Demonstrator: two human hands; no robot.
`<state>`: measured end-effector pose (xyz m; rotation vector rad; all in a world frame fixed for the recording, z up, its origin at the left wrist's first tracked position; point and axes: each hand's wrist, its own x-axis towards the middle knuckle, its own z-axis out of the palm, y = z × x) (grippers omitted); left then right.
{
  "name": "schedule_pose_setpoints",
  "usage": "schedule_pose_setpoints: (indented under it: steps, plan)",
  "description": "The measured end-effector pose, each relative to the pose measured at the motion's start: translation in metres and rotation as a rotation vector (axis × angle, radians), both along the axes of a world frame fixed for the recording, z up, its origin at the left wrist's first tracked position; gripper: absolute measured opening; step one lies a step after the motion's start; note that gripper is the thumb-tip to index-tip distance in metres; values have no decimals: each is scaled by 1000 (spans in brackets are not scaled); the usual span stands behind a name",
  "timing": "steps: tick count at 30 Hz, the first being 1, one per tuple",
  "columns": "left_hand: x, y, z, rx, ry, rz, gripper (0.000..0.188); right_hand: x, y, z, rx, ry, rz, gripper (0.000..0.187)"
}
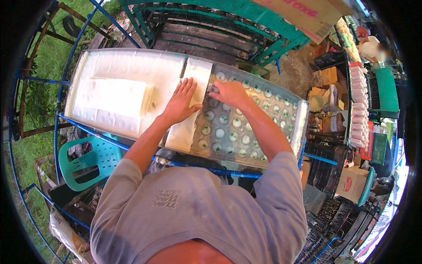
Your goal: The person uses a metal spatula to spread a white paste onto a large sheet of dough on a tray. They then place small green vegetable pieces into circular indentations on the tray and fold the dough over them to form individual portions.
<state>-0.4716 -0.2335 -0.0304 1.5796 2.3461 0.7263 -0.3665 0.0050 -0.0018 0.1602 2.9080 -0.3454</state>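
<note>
Presently, near to far:
Body: we lean over the bench edge, grey shirt filling the lower view, both forearms reaching up onto the tray (303, 119).
Left hand: our left hand (182, 102) lies flat with fingers spread, pressed on a white sheet (193, 101) that crosses the tray from near edge to far edge.
Right hand: our right hand (231, 93) rests knuckles-up just beside the sheet's right edge, fingers curled down onto the cells; whether it pinches anything we cannot tell.
Covered part: everything left of the sheet is under white covering (132, 70), with a folded stack of white sheets (116, 97) lying on top.
Open part: right of the sheet, the round cups (237, 123) with green and white contents sit exposed in rows to the tray's right end.
Progress (our judgement): roughly the left half is covered, the right half is left to do.
Beyond: green metal frame (246, 13), cardboard boxes (325, 79), a teal plastic chair (94, 160) at lower left.
</note>
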Motion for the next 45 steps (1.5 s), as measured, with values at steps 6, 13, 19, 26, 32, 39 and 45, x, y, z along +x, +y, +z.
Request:
schedule_pose_setpoints:
  steps: [6, 13, 19, 26, 32, 39, 45]
  plan:
    - [-10, 2, 4, 7, -116, -3, 85, 46, 59, 12, -5, -60, -96, 55]
    - [-19, 14, 3, 67, -198, 44, 83, -33, 29, -8, 22, 39, -4, 53]
    - [-34, 23, 15, 418, -486, 296, 74, -29, 30, 9, -94, 84, -53, 50]
    - [-44, 19, 40, 317, -1159, 225, 42, -8, 29, 59, -107, 435, -246, 47]
    - [-8, -38, 130, 598, -1022, 141, 37, 49, 1, 18, -152, 329, -399, 48]
    - [-42, -104, 201, 1110, -1137, 500, 31, 44, -63, -3, -326, 320, -437, 49]
    - [-160, -210, 135, 1205, -1039, 862, 38, 54, -54, 15, -403, 478, -615, 47]
